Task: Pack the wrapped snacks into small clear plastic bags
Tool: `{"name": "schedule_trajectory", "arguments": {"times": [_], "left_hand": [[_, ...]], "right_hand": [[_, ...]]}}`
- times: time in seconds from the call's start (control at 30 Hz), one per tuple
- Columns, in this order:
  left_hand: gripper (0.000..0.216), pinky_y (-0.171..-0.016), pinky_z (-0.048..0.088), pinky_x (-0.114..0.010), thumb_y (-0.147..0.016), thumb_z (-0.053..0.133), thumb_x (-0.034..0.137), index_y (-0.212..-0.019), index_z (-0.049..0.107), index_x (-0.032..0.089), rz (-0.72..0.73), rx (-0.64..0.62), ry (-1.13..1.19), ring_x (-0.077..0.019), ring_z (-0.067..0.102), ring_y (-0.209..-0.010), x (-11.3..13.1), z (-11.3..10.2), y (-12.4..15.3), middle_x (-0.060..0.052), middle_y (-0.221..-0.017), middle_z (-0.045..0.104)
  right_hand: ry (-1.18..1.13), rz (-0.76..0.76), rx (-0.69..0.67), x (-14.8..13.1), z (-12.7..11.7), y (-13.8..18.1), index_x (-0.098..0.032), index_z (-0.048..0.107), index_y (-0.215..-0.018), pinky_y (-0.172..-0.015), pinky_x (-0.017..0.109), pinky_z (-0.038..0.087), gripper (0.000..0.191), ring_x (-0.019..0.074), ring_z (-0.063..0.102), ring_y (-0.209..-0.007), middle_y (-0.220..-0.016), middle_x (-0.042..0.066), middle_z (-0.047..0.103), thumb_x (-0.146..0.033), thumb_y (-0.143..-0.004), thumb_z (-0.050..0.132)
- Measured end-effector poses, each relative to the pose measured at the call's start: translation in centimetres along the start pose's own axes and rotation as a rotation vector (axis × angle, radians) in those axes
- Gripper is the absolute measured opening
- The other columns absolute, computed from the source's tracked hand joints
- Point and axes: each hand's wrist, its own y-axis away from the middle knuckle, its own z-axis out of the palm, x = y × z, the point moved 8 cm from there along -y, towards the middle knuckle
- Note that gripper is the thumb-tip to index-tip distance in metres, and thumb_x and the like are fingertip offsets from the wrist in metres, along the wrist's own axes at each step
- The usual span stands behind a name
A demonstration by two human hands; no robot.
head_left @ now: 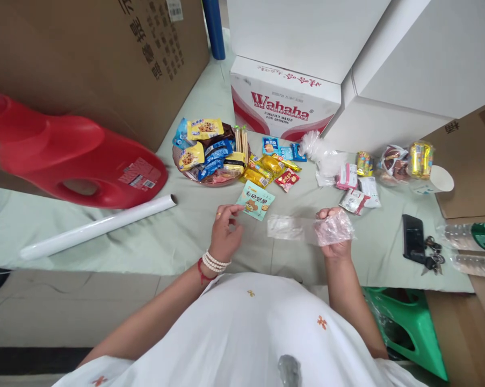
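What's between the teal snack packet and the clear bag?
Nothing visible. The left hand pinches the teal snack packet; the clear bag, bunched in the right hand, lies beside it with only green cloth between.

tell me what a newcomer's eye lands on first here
A big red jug lies on its side at left. In the middle, a plate heaped with snack packets sits before a Wahaha box. The left hand pinches a teal snack packet; the right hand grips a clear plastic bag.
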Motion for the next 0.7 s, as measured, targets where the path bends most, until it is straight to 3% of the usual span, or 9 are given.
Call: {"name": "schedule_trajectory", "arguments": {"times": [0.07,0.17,0.23,0.33,0.47,0.6,0.67,0.7], "left_hand": [[0.028,-0.085,0.051,-0.033,-0.083,0.062,0.023,-0.109,0.072,0.021,0.158,-0.099,0.027,-0.0222,0.06,-0.102,3.5,1.5,-0.1,-0.009,-0.11,0.064],[0.031,-0.095,0.05,-0.037,-0.087,0.07,0.035,-0.115,0.073,0.021,0.306,-0.368,0.115,-0.0252,0.062,-0.111,7.3,6.0,0.1,-0.011,-0.117,0.069],[0.033,-0.1,0.049,-0.04,-0.085,0.074,0.037,-0.113,0.074,0.022,0.352,-0.489,0.184,-0.0268,0.063,-0.113,8.5,9.1,0.2,-0.012,-0.12,0.07],[0.016,-0.093,0.051,-0.039,-0.09,0.068,0.034,-0.093,0.076,0.02,0.316,-0.496,0.219,-0.0242,0.067,-0.097,8.2,11.6,-0.2,-0.009,-0.1,0.074],[0.016,-0.089,0.051,-0.036,-0.091,0.067,0.032,-0.089,0.078,0.02,0.318,-0.386,0.148,-0.0222,0.067,-0.09,7.8,10.6,-1.1,-0.008,-0.093,0.074],[0.02,-0.094,0.049,-0.038,-0.092,0.063,0.035,-0.09,0.077,0.022,0.385,-0.321,0.067,-0.023,0.066,-0.096,8.5,8.1,-1.6,-0.008,-0.097,0.074],[0.022,-0.089,0.051,-0.037,-0.09,0.067,0.042,-0.088,0.073,0.021,0.259,-0.342,0.111,-0.0219,0.066,-0.09,7.6,8.2,-1.8,-0.007,-0.09,0.072],[0.026,-0.082,0.052,-0.035,-0.088,0.069,0.046,-0.087,0.07,0.021,0.122,-0.391,0.174,-0.0206,0.066,-0.083,6.6,8.9,-1.7,-0.006,-0.084,0.071]], "right_hand": [[0.02,0.002,-0.078,-0.2,1.2,0.1,-0.03,0.049,-0.093,-0.054,0.03,0.041,0.032,0.0196,0.05,-0.066,-0.09,0.005,0.055,-0.061,-0.088,0.051],[0.024,-0.011,-0.166,-0.9,3.1,0.2,-0.029,0.051,-0.091,-0.054,0.03,0.041,0.036,0.0189,0.05,-0.068,-0.1,0.008,0.057,-0.065,-0.088,0.049],[0.037,-0.039,-0.224,-1.6,4.2,0.2,-0.028,0.052,-0.089,-0.058,0.031,0.044,0.036,0.0192,0.053,-0.072,-0.105,0.008,0.059,-0.064,-0.088,0.052],[0.115,-0.092,-0.214,-2.9,4.1,0.2,-0.027,0.056,-0.087,-0.066,0.033,0.048,0.032,0.0212,0.059,-0.083,-0.107,0.007,0.061,-0.057,-0.085,0.065],[0.211,-0.173,-0.048,-5.0,1.1,0.6,-0.026,0.062,-0.086,-0.071,0.032,0.051,0.027,0.0237,0.063,-0.095,-0.105,0.008,0.065,-0.049,-0.082,0.075],[0.122,-0.263,0.029,-6.5,-1.7,2.0,-0.028,0.068,-0.086,-0.067,0.033,0.056,0.017,0.0197,0.064,-0.085,-0.108,0.006,0.067,-0.042,-0.083,0.079],[0.096,-0.288,0.027,-6.5,-2.4,2.9,-0.029,0.071,-0.086,-0.071,0.037,0.06,0.013,0.0201,0.066,-0.086,-0.108,0.005,0.067,-0.039,-0.085,0.079],[0.106,-0.298,0.015,-6.5,-2.6,3.4,-0.03,0.072,-0.088,-0.074,0.039,0.061,0.01,0.0214,0.068,-0.09,-0.108,0.005,0.068,-0.038,-0.086,0.078]]}}
